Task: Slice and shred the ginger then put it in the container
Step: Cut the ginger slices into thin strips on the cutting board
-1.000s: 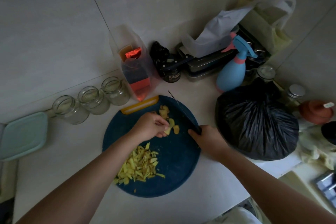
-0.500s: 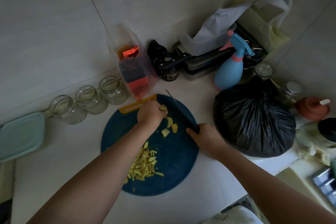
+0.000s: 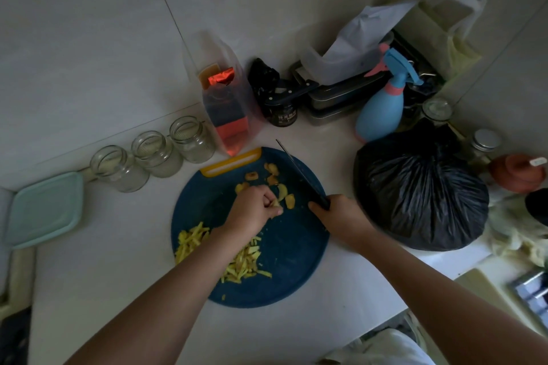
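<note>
A round blue cutting board [image 3: 296,261] with a yellow handle lies on the white counter. A pile of shredded ginger [image 3: 237,264] sits at its near left, partly under my left forearm. Several ginger slices [image 3: 271,179] lie scattered at the board's far side. My left hand [image 3: 252,210] pinches a ginger slice [image 3: 275,204] in the middle of the board. My right hand [image 3: 341,221] grips the handle of a dark knife [image 3: 299,172], whose blade points away over the board's right part. A pale green container [image 3: 44,210] lies at the far left.
Three empty glass jars [image 3: 154,154] line the wall left of the board. A clear bag with red packaging [image 3: 228,104], a black jar [image 3: 281,112], metal boxes and a blue spray bottle [image 3: 382,107] stand behind. A full black bag [image 3: 421,187] sits right of the knife.
My left hand drew back from the far slices toward the board's middle, bringing one slice with it. The knife and right hand stayed almost still.
</note>
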